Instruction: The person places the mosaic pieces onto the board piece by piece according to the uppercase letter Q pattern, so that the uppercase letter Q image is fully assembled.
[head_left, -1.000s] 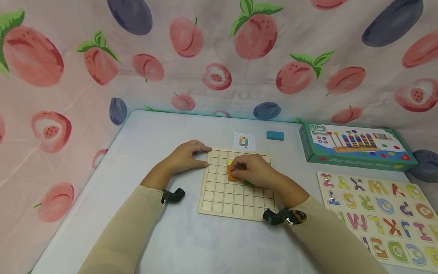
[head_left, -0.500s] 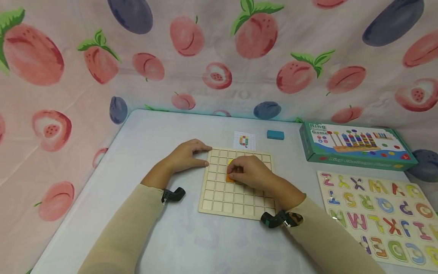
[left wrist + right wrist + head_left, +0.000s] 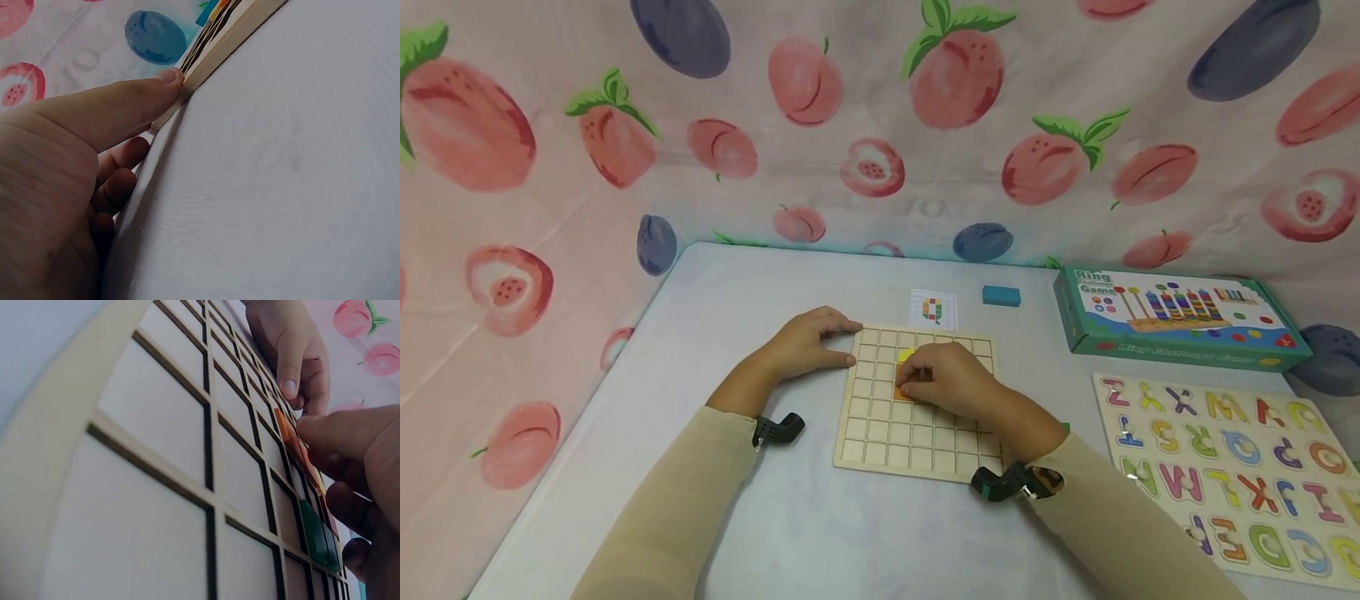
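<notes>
A wooden grid board (image 3: 880,433) lies flat on the table. My left hand (image 3: 805,346) is at its far left corner, and in the left wrist view the thumb (image 3: 165,78) touches the board's edge. Over the middle of the grid, my right hand (image 3: 951,375) pinches an orange tile (image 3: 901,392) between thumb and fingers, low at the cells. A yellow tile (image 3: 907,355) sits just beyond those fingers. Green tiles (image 3: 317,534) show under the hand in the right wrist view. The palm hides part of the pattern from the head view.
Behind the board lie a pattern card (image 3: 933,310) with a coloured Q and a blue block (image 3: 1001,296). To the right are a green game box (image 3: 1183,321) and an alphabet puzzle board (image 3: 1210,417). A fruit-print cloth (image 3: 820,183) hangs behind the table.
My right hand has shifted slightly left and toward me, bringing the orange tile into line with the grid and covering the green tile in the head view. The left hand stays put.
</notes>
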A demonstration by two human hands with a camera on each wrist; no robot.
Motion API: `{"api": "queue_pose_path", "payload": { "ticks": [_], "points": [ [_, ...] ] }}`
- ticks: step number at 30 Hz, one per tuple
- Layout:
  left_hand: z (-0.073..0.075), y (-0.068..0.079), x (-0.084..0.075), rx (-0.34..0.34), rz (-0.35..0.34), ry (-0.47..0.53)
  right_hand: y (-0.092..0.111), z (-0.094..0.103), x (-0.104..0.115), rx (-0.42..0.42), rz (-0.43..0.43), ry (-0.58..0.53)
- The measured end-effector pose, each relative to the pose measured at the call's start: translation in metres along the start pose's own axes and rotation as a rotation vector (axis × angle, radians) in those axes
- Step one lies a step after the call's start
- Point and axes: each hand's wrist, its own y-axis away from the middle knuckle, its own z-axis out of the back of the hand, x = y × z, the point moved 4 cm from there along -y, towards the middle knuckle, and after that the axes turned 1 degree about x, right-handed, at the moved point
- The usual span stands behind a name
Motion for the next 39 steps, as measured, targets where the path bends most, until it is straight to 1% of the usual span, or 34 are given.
{"api": "queue_pose_path", "payload": {
  "ticks": [8, 13, 19, 25, 32, 35, 39],
  "points": [
    [0.000, 0.001, 0.001, -0.001, 0.002, 0.003, 0.007, 0.003, -0.003, 0.006, 0.053, -0.079],
    [-0.001, 0.000, 0.002, -0.001, 0.012, 0.003, 0.015, 0.009, -0.005, 0.021, 0.077, -0.089],
    [0.000, 0.001, 0.001, -0.001, 0.004, 0.001, 0.028, 0.016, -0.009, 0.034, 0.092, -0.098],
    [-0.002, 0.000, 0.002, 0.001, 0.009, 0.003, 0.042, 0.023, -0.015, 0.032, 0.064, -0.121],
    [-0.001, 0.000, 0.002, -0.003, 0.002, -0.004, 0.063, 0.035, -0.031, -0.018, 0.004, -0.110],
    [0.000, 0.000, 0.001, -0.006, -0.004, 0.000, 0.073, 0.042, -0.039, -0.050, -0.017, -0.094],
    [-0.001, 0.000, 0.002, 0.001, 0.001, 0.008, 0.088, 0.050, -0.048, -0.079, -0.040, -0.025]
  ]
}}
